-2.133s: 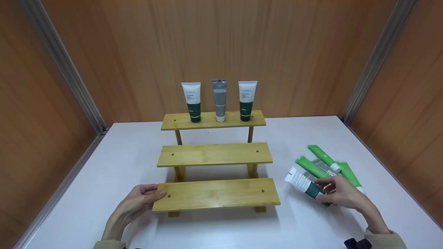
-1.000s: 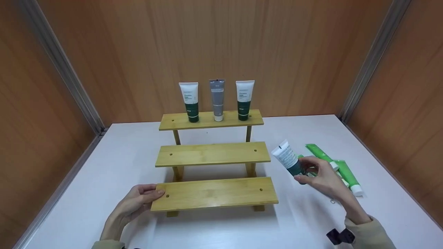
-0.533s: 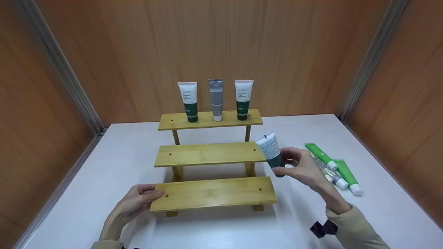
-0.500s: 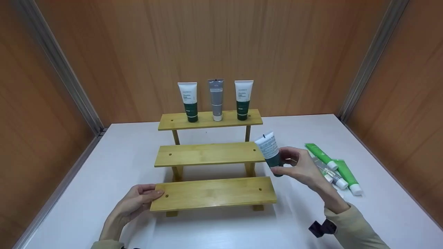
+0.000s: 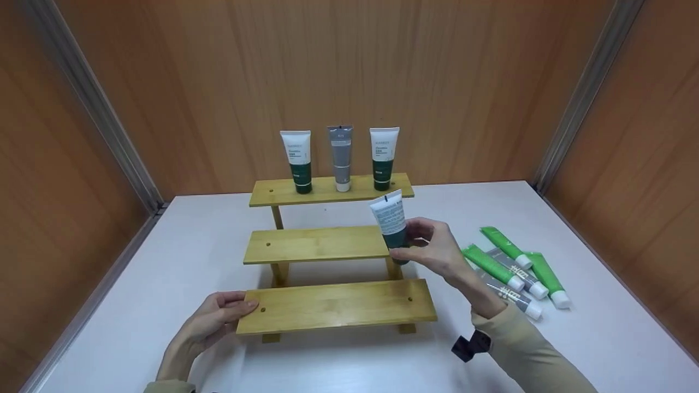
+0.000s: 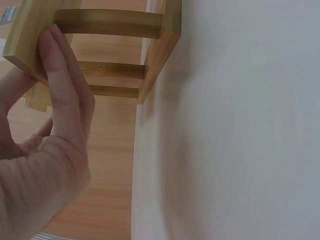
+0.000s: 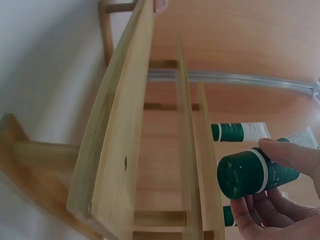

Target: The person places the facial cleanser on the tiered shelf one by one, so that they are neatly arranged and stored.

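My right hand (image 5: pixel 437 248) pinches a white and dark green squeeze tube (image 5: pixel 391 219) near its green cap, tilted with the white end up. In the head view the tube overlaps the right end of the middle shelf. The right wrist view shows its green cap (image 7: pixel 235 176) facing the camera, thumb on one side and fingers beneath. My left hand (image 5: pixel 210 322) grips the left end of the bottom board of a three-tier wooden rack (image 5: pixel 338 308). From the left wrist view, fingertips press the board's underside. On the top tier stand two white and green tubes (image 5: pixel 298 158) and a grey tube (image 5: pixel 341 155) between them.
To the right, several green tubes (image 5: pixel 494 267) and grey tubes (image 5: pixel 513 295) with white caps lie in a loose pile on the white table (image 5: pixel 164 256). Wood-grain panels (image 5: pixel 338 65) enclose the back and both sides.
My right hand has lifted the white and green tube from the pile and carried it left to the rack, turning it more upright. The left hand keeps its grip on the board.
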`<state>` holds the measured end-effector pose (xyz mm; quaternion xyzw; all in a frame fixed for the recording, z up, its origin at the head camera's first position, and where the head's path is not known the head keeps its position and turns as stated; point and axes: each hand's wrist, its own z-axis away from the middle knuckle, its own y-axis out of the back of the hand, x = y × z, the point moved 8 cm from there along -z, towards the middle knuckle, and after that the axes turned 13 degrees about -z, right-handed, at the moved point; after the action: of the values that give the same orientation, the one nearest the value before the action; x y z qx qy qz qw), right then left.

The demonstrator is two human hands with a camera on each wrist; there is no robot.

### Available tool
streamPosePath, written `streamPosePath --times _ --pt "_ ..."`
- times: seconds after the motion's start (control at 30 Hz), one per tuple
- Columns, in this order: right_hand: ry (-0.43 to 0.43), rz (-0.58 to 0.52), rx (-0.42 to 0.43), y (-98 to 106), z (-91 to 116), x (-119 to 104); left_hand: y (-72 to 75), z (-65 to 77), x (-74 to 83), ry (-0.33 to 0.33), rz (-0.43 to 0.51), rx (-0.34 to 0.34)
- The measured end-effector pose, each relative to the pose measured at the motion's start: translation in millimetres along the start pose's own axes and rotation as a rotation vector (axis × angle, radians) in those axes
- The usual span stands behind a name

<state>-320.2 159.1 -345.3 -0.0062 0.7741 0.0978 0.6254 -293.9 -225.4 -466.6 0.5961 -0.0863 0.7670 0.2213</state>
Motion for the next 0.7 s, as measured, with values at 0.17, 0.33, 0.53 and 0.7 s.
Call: streamPosePath --times 0.17,0.33,0.53,0.7 --pt "-0.030 -0.045 0.017 -12 -10 1 0.5 0.5 0.4 0.010 -0.013 0.009" --pt "-0.028 -0.093 0.026 -25 -20 0 1.0 0.0 -0.5 0.011 -0.013 0.007" --pt "-0.001 -0.132 0.028 -43 -31 -3 1.6 -1.9 -3.8 0.026 -0.018 0.021" --pt "0.028 -0.156 0.037 -56 -39 -2 1.7 -2.0 -3.6 0.028 -0.019 0.022"
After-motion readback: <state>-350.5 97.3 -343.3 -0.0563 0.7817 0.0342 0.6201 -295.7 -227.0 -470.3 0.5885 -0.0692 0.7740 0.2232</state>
